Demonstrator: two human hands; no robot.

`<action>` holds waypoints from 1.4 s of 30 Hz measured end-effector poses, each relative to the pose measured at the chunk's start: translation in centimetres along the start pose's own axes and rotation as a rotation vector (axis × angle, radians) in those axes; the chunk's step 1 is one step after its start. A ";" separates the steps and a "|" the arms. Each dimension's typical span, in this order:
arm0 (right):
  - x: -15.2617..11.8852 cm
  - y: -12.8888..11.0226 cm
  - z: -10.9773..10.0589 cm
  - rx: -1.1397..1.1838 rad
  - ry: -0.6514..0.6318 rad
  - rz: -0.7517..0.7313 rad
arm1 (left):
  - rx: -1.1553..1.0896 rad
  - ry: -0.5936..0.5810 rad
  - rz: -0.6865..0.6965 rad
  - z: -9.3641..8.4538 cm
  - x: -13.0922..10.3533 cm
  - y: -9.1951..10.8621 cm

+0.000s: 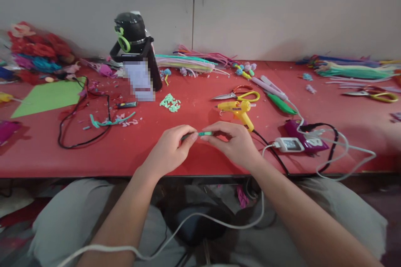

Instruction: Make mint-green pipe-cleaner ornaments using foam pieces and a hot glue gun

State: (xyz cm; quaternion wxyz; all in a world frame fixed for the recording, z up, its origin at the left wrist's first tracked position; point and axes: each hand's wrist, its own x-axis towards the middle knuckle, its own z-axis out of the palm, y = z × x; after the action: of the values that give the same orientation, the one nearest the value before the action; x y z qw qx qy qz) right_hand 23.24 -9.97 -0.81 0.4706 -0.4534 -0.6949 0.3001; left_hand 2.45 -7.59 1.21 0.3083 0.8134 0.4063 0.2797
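Observation:
Near the front edge of the table, my left hand (171,147) and my right hand (234,142) meet with thumbs and fingers pinched. Between their fingertips runs a short, thin green piece (205,133), light on the right and darker teal to the left. It looks like chenille stem, and both hands grip it. A dark part shows under my left fingers, too hidden to name. Beyond my hands lies a small pile of cut mint-green chenille pieces (170,103). A yellow hot glue gun (235,110) lies just past my right hand, below red-and-yellow scissors (241,93).
A black bottle (131,29) with a phone (139,77) stands at the back left. A black cable (62,129) loops at left near a green sheet (46,96). At right are a purple pack (313,144) and a white charger (290,144). Chenille stem bundles (354,70) lie behind.

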 end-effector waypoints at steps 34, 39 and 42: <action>0.5 -0.6 -0.8 0.182 -0.117 0.066 | -0.277 -0.028 -0.071 -0.5 0.1 -0.2; 0.9 0.2 -1.1 0.141 -0.072 0.094 | -0.107 0.372 0.070 -1.2 0.0 -1.5; 1.0 0.3 -1.0 0.128 -0.075 0.079 | -0.202 0.553 0.156 -2.2 0.1 -2.3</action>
State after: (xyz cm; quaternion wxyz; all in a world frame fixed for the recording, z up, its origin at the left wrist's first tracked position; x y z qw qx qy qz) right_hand 24.10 -8.90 -0.33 0.4602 -0.4379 -0.6728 0.3792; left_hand -0.18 -5.75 0.98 0.2429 0.7003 0.3813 0.5524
